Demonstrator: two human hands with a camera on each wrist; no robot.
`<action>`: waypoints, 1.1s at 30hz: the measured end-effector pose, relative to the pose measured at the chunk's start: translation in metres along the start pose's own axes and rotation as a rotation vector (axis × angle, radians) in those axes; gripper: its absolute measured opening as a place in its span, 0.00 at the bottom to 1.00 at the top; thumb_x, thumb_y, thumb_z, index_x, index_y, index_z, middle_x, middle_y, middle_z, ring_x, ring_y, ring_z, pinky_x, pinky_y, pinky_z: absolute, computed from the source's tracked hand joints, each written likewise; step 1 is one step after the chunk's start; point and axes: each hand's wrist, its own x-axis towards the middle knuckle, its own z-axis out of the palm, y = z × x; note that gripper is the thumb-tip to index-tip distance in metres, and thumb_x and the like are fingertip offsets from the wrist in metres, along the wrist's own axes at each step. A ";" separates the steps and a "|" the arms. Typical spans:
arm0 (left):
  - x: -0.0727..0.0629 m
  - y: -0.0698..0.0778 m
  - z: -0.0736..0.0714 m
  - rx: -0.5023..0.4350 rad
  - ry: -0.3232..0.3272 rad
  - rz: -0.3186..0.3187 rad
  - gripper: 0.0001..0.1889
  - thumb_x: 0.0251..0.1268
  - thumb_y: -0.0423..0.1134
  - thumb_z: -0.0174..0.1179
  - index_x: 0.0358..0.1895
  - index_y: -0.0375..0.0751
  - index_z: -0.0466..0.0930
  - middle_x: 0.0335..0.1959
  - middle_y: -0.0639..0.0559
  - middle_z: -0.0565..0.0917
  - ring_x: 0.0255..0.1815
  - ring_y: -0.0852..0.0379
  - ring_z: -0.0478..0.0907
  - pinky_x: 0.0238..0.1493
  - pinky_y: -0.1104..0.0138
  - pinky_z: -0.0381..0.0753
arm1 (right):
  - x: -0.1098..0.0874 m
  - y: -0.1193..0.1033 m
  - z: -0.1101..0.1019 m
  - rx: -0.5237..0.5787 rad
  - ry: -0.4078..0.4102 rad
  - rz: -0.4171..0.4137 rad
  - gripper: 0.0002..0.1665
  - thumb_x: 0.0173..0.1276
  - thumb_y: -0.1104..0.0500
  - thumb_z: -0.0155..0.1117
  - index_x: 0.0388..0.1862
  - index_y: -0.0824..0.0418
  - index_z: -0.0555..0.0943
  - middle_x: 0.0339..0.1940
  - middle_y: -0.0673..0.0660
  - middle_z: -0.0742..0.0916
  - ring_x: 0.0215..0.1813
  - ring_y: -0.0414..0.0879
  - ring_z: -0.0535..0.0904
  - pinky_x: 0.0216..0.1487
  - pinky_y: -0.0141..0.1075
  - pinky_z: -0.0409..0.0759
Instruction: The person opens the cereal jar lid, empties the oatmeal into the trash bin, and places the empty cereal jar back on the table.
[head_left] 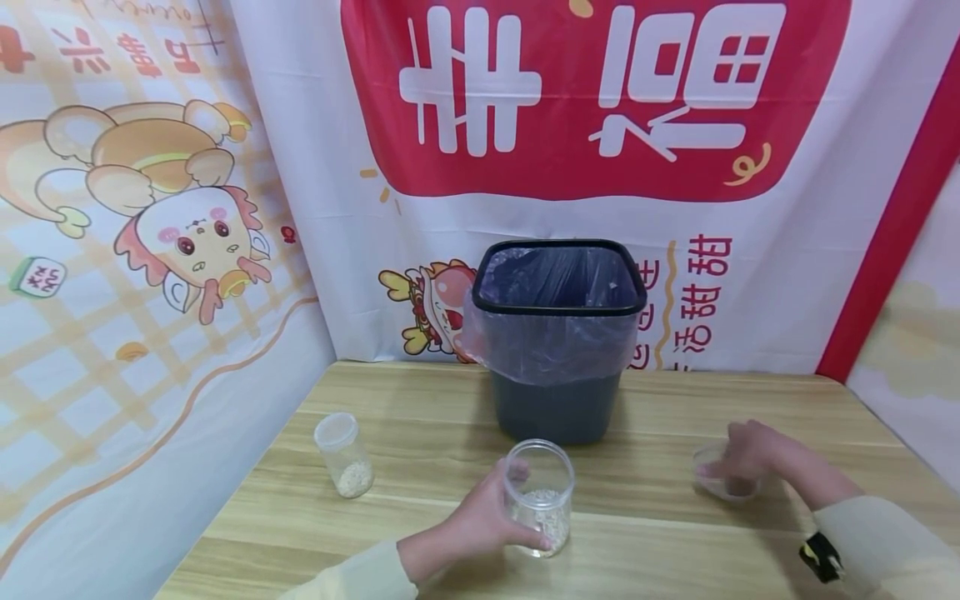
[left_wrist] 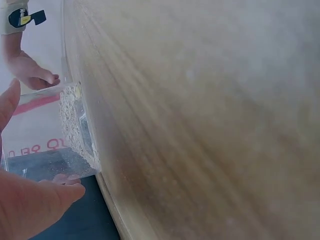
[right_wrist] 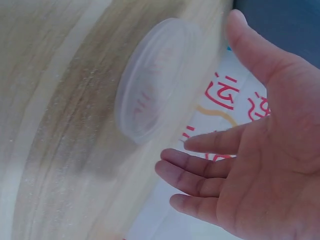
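Observation:
My left hand grips a clear, lidless plastic jar that stands upright on the table. Pale, grain-like flakes fill its lower part, with the thumb on one side and fingers on the other in the left wrist view. On the right, a round translucent lid lies on the table. Over it in the head view is my right hand; the right wrist view has its fingers spread and loosely bent, thumb apart, with nothing between them and the lid just beyond the fingertips.
A smaller capped jar with similar pale flakes stands at the left of the wooden table. Behind the held jar is a dark bin lined with a clear bag. Printed cloths hang along the back and sides.

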 end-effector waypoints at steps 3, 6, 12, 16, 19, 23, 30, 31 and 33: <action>0.000 0.002 -0.002 -0.006 0.000 -0.006 0.48 0.30 0.41 0.83 0.61 0.33 0.66 0.58 0.39 0.75 0.59 0.40 0.73 0.61 0.53 0.70 | -0.001 -0.003 -0.002 0.004 0.055 -0.017 0.64 0.56 0.28 0.64 0.56 0.89 0.62 0.51 0.87 0.71 0.53 0.76 0.70 0.54 0.65 0.69; 0.001 0.004 -0.006 0.019 0.006 0.000 0.49 0.29 0.42 0.84 0.61 0.35 0.66 0.57 0.40 0.76 0.58 0.42 0.73 0.61 0.54 0.70 | -0.003 -0.011 -0.003 -0.001 0.113 -0.055 0.65 0.59 0.28 0.61 0.57 0.92 0.60 0.54 0.90 0.68 0.57 0.81 0.65 0.56 0.66 0.67; 0.003 0.014 -0.013 0.100 0.019 0.021 0.52 0.28 0.49 0.84 0.64 0.39 0.65 0.58 0.45 0.76 0.59 0.45 0.73 0.60 0.54 0.70 | -0.008 -0.027 0.004 0.003 0.197 -0.112 0.63 0.61 0.29 0.60 0.57 0.91 0.62 0.53 0.88 0.69 0.56 0.80 0.66 0.56 0.64 0.67; 0.004 0.019 -0.015 0.127 0.040 0.051 0.52 0.27 0.50 0.84 0.63 0.40 0.66 0.56 0.49 0.77 0.58 0.46 0.74 0.60 0.54 0.71 | -0.011 -0.039 0.013 0.034 0.212 -0.126 0.64 0.60 0.26 0.57 0.60 0.89 0.61 0.58 0.88 0.67 0.61 0.80 0.62 0.60 0.66 0.62; 0.005 0.022 -0.016 0.143 0.057 0.063 0.53 0.26 0.50 0.84 0.64 0.39 0.66 0.56 0.48 0.77 0.58 0.45 0.74 0.59 0.55 0.71 | -0.013 -0.048 0.019 0.051 0.223 -0.151 0.64 0.60 0.26 0.57 0.61 0.87 0.62 0.59 0.87 0.67 0.62 0.80 0.62 0.61 0.66 0.61; 0.007 0.026 -0.016 0.194 0.072 0.063 0.55 0.26 0.52 0.83 0.65 0.37 0.66 0.57 0.46 0.76 0.57 0.46 0.74 0.58 0.53 0.72 | -0.016 -0.061 0.026 0.045 0.256 -0.225 0.59 0.60 0.31 0.62 0.60 0.86 0.64 0.56 0.85 0.72 0.59 0.78 0.67 0.59 0.64 0.65; 0.010 0.029 -0.017 0.247 0.057 0.047 0.53 0.28 0.55 0.82 0.63 0.36 0.68 0.56 0.47 0.78 0.57 0.49 0.74 0.58 0.54 0.72 | -0.021 -0.084 0.040 0.060 0.283 -0.288 0.57 0.58 0.30 0.64 0.62 0.81 0.67 0.58 0.80 0.74 0.61 0.74 0.69 0.60 0.62 0.66; 0.010 0.029 -0.017 0.248 0.054 0.045 0.52 0.28 0.56 0.82 0.62 0.36 0.68 0.56 0.47 0.78 0.56 0.50 0.74 0.58 0.54 0.72 | -0.021 -0.086 0.043 0.066 0.285 -0.297 0.57 0.58 0.30 0.63 0.62 0.81 0.67 0.58 0.79 0.74 0.61 0.73 0.69 0.60 0.62 0.66; 0.010 0.029 -0.017 0.245 0.050 0.039 0.51 0.29 0.56 0.81 0.61 0.36 0.69 0.55 0.48 0.79 0.56 0.50 0.75 0.58 0.55 0.72 | -0.022 -0.092 0.047 0.073 0.290 -0.318 0.57 0.58 0.30 0.63 0.62 0.80 0.68 0.58 0.78 0.75 0.60 0.72 0.70 0.60 0.61 0.67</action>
